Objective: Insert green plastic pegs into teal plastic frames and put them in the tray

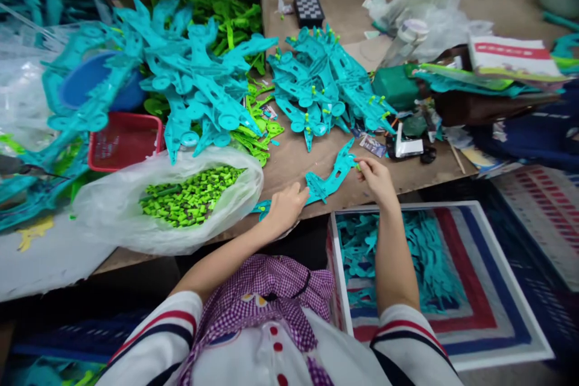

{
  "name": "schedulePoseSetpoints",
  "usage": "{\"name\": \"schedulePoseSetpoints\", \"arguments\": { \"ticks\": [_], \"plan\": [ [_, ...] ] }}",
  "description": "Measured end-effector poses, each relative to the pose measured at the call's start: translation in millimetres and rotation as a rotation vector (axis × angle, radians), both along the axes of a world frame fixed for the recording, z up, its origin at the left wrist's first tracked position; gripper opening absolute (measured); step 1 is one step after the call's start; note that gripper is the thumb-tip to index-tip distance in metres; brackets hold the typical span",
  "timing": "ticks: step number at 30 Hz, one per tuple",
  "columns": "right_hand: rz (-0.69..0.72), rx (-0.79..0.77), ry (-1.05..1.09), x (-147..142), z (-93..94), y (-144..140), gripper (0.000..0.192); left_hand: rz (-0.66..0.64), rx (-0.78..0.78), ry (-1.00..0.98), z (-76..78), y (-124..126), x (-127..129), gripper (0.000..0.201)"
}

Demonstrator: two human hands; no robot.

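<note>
Item: teal plastic piece, flat on the table. Our left hand pins its lower end; our right hand pinches a green peg at its tip. We seat it squarely, holding the piece steady.

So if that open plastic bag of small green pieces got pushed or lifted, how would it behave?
The plastic bag looks thin and slumped, so it would probably sag and deform rather than slide as one unit. Its mouth lies wide open, so the green pieces could likely spill. They look small and light, yet heaped enough to give the bag some weight.
</note>
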State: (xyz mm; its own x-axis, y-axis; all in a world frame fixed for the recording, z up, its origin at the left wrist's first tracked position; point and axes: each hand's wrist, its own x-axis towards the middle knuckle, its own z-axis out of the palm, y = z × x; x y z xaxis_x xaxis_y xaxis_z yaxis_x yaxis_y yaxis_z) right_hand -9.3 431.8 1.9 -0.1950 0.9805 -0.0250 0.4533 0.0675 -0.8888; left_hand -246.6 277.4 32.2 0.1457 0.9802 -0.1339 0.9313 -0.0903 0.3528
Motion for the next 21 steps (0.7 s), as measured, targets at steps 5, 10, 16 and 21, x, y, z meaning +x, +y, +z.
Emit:
{"name": "schedulePoseSetpoints", "arguments": {
  "ticks": [5,10,16,21],
  "plan": [
    [-0.002,0.09,-0.1,3.5,-5.4,22.9,0.037,-0.022,0.014,-0.06,-15.1,21.5,19.7,0.035],
    [0.075,0.132,-0.206,7.1,4.2,32.2,0.027,-0.051,0.007,-0.084,-30.1,19.1,15.6,0.032],
    [0.175,0.258,-0.283,4.1,5.7,28.7,0.02,-0.173,0.034,-0.057,-40.1,3.7,1.4,0.034],
    [0.316,0.336,-0.426,-0.8,5.4,30.8,0.018,-0.193,0.072,-0.024,-47.5,0.8,-0.4,0.036]
  ]
}}
